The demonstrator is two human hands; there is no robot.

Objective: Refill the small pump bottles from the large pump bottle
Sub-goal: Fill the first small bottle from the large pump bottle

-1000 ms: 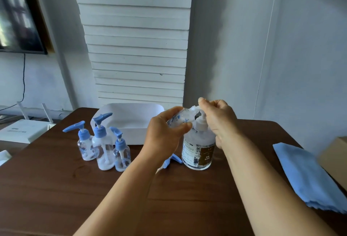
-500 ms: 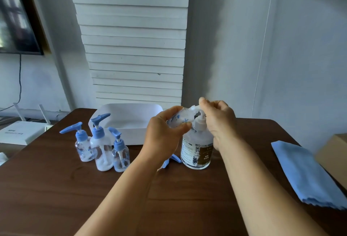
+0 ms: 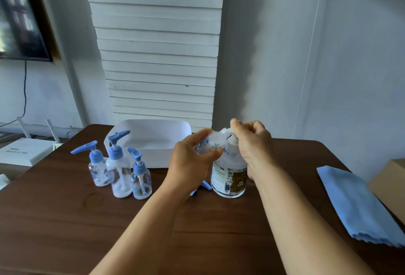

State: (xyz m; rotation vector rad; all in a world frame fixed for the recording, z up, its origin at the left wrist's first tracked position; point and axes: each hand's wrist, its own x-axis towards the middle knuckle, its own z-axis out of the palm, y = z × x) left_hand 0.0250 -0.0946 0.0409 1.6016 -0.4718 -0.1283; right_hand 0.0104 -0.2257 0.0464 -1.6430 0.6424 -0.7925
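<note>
Little has moved since half a second ago: both hands stay at the pump of the large bottle, and the bottles on the bench keep their places. At the centre, the left hand [image 3: 192, 160] curls its fingers and thumb round a small clear plastic bottle with blue print [image 3: 209, 144], tilted with its open mouth at the spout. The right hand [image 3: 254, 141] is curled over the white pump head [image 3: 230, 141] of the large clear pump bottle with a brown label [image 3: 229, 178], which stands upright on the dark brown wooden bench [image 3: 219, 226]. A blue pump cap [image 3: 202, 186] lies on the bench at the large bottle's 9 o'clock, partly hidden by the left wrist. Three small clear bottles with blue pumps [image 3: 119, 169] stand together farther toward 9 o'clock. A white plastic tub [image 3: 153, 141] sits at 11 o'clock, and a folded blue cloth [image 3: 359, 204] lies at 3 o'clock.
</note>
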